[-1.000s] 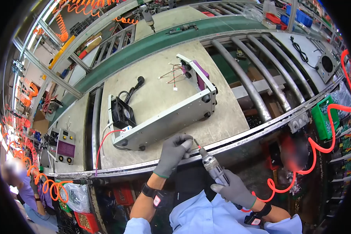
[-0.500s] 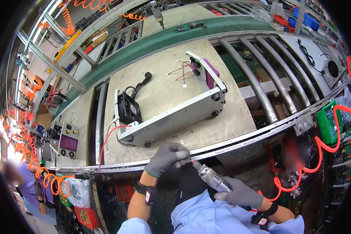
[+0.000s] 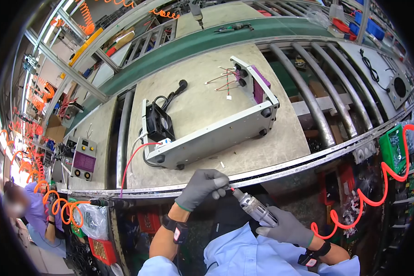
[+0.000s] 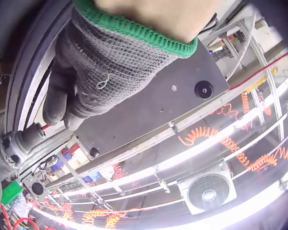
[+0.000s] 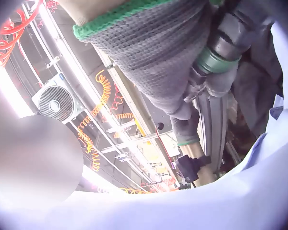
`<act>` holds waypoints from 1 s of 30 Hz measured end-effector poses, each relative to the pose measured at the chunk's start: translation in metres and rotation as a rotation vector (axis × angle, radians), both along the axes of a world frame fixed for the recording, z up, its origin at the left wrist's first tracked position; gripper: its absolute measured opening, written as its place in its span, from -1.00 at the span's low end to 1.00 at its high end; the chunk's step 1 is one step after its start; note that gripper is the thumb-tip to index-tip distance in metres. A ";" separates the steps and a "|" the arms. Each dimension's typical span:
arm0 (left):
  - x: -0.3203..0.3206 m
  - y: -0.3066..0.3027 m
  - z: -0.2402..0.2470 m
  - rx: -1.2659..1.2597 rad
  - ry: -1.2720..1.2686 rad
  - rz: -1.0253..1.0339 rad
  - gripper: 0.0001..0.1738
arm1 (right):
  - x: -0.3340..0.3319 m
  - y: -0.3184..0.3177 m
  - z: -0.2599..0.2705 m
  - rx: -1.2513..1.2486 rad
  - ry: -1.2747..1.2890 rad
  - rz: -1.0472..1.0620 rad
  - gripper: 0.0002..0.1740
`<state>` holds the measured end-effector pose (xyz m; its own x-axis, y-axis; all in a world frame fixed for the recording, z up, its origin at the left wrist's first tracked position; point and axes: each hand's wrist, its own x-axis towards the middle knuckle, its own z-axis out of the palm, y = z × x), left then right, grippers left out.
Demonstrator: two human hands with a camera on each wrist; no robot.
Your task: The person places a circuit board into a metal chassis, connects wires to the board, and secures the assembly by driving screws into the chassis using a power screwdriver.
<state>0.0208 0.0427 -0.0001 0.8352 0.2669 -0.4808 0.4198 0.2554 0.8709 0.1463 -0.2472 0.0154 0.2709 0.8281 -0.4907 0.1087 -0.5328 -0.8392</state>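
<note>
My gloved right hand (image 3: 289, 227) grips an air screwdriver (image 3: 257, 209) by its body, its nose tilted up and left. The gloved left hand (image 3: 202, 188), fingers curled, pinches at the tip of the red-collared screwdriver bit (image 3: 232, 188); the fingers hide the bit's end. In the left wrist view, the thumb and fingertips (image 4: 55, 112) meet right at the bit, in front of the tool's nose (image 4: 31, 136). Beyond both hands, a grey metal chassis (image 3: 216, 140) lies on the worktop, with a black fan (image 3: 160, 123) at its left end and a purple panel (image 3: 261, 87) at its right.
The chassis stands on a board (image 3: 285, 142) beside steel rollers (image 3: 315, 92). A red coiled air hose (image 3: 372, 202) hangs at right, near a green parts bin (image 3: 393, 149). Another purple-fronted unit (image 3: 83, 158) stands at left. A metal rail (image 3: 266, 172) edges the bench. One person (image 3: 37, 207) is at far left.
The screwdriver's nose has swung down and left to the left fingertips, which now cover the bit's end. The head view has shifted, so the bench and chassis appear farther right.
</note>
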 end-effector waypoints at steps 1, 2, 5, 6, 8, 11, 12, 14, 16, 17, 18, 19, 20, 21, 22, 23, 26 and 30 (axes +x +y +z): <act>0.003 -0.003 0.005 0.012 -0.005 -0.014 -0.69 | 0.000 0.002 0.002 -0.040 0.092 -0.050 -0.38; 0.006 -0.006 0.007 0.023 -0.010 -0.030 -0.68 | -0.001 0.006 0.005 -0.081 0.185 -0.102 -0.40; 0.016 -0.016 -0.004 0.558 -0.065 0.173 -0.73 | 0.002 0.016 0.005 -0.073 0.294 -0.227 -0.48; 0.019 -0.012 -0.012 0.871 -0.084 0.101 -0.75 | 0.004 0.020 0.003 -0.047 0.302 -0.259 -0.50; 0.025 -0.003 -0.029 1.497 -0.117 -0.053 -0.77 | 0.009 0.030 0.002 -0.007 0.294 -0.283 -0.52; 0.032 -0.004 -0.021 1.498 -0.066 -0.083 -0.80 | 0.016 0.042 0.004 0.020 0.311 -0.303 -0.54; 0.032 -0.005 -0.021 1.489 -0.096 -0.059 -0.83 | 0.017 0.045 0.006 0.007 0.329 -0.300 -0.55; 0.031 -0.006 -0.022 1.472 -0.157 -0.008 -0.87 | 0.021 0.050 0.009 -0.017 0.361 -0.294 -0.57; 0.035 -0.006 0.010 1.306 -0.287 0.028 -0.90 | 0.021 0.052 0.007 -0.007 0.356 -0.311 -0.56; 0.035 -0.007 0.032 1.218 -0.342 0.048 -0.92 | 0.020 0.052 0.006 -0.007 0.357 -0.314 -0.55; 0.037 -0.005 0.052 1.175 -0.357 0.041 -0.90 | 0.019 0.051 0.004 -0.013 0.359 -0.318 -0.56; 0.042 0.001 0.074 1.133 -0.372 0.037 -0.87 | 0.019 0.051 0.003 -0.017 0.360 -0.320 -0.57; 0.047 0.008 0.094 1.093 -0.387 0.035 -0.84 | 0.019 0.052 0.002 -0.021 0.361 -0.320 -0.58; 0.054 0.016 0.113 1.041 -0.331 0.025 -0.82 | 0.019 0.053 0.001 -0.028 0.362 -0.324 -0.58; 0.064 0.027 0.127 0.989 -0.278 0.014 -0.79 | 0.019 0.053 -0.001 -0.035 0.363 -0.331 -0.59; 0.075 0.040 0.134 0.892 -0.240 0.007 -0.76 | 0.019 0.053 -0.002 -0.040 0.362 -0.341 -0.59; 0.112 0.077 0.146 0.714 -0.084 -0.048 -0.76 | 0.017 0.053 -0.002 -0.013 0.355 -0.343 -0.60; 0.151 0.118 0.138 0.628 0.149 -0.188 -0.79 | 0.014 0.055 -0.004 -0.012 0.362 -0.361 -0.59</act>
